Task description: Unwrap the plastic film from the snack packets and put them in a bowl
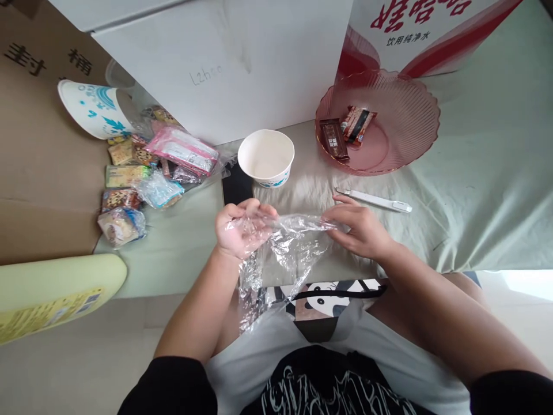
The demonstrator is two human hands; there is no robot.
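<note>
A clear, crinkled plastic bag (294,242) stretches between my two hands and hangs down over my lap. My left hand (244,227) is palm up with curled fingers, holding the bag's left end; the film partly covers the fingers. At the other end, my right hand (356,227) pinches the bag's edge between thumb and fingers. Just beyond my hands stands a white paper bowl (265,155) with a blue print, nothing visible inside it. A white utility knife (375,200) lies by my right fingertips.
A pink ribbed bowl (415,127) at the back right holds two wrapped snacks. Several packaged snacks (125,176) and a tipped paper tub (97,109) lie on the left. White boxes (259,63) line the back. A dark flat object (237,183) sits beside the paper bowl.
</note>
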